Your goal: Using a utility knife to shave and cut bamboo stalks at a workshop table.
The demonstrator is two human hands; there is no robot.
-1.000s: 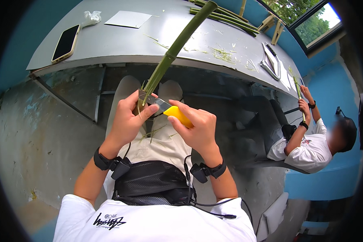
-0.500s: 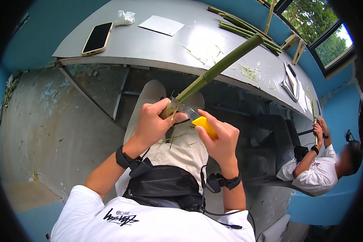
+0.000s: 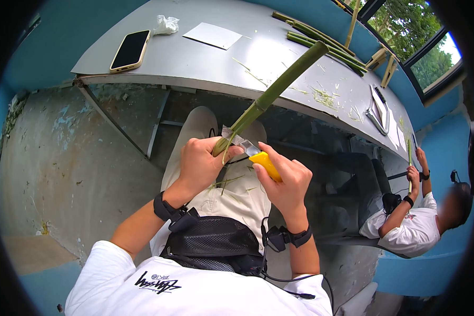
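Note:
A green bamboo stalk [image 3: 282, 87] slants from my lap up over the table's front edge. Its near end, partly shaved to a paler tone, is wrapped by my left hand [image 3: 201, 160]. In my right hand [image 3: 287, 176] is a utility knife [image 3: 265, 164] with a yellow handle, its fingers closed round it. The wide metal blade lies across the bamboo just beyond my left fingers, touching it. A thin green strip curls down from the stalk by my left thumb. Shavings lie on my trousers below.
On the grey table [image 3: 158, 63] lie a phone [image 3: 130, 51], crumpled plastic [image 3: 166, 25], white paper [image 3: 213, 35], several bamboo stalks [image 3: 326, 50], green shavings [image 3: 325, 97] and a metal-framed tool [image 3: 378, 111]. At the right, another person [image 3: 413, 224] sits holding a thin green piece.
The bamboo's far end has swung left and slightly down. Blade and right hand have shifted slightly left. The other person's far hand has risen off their green piece.

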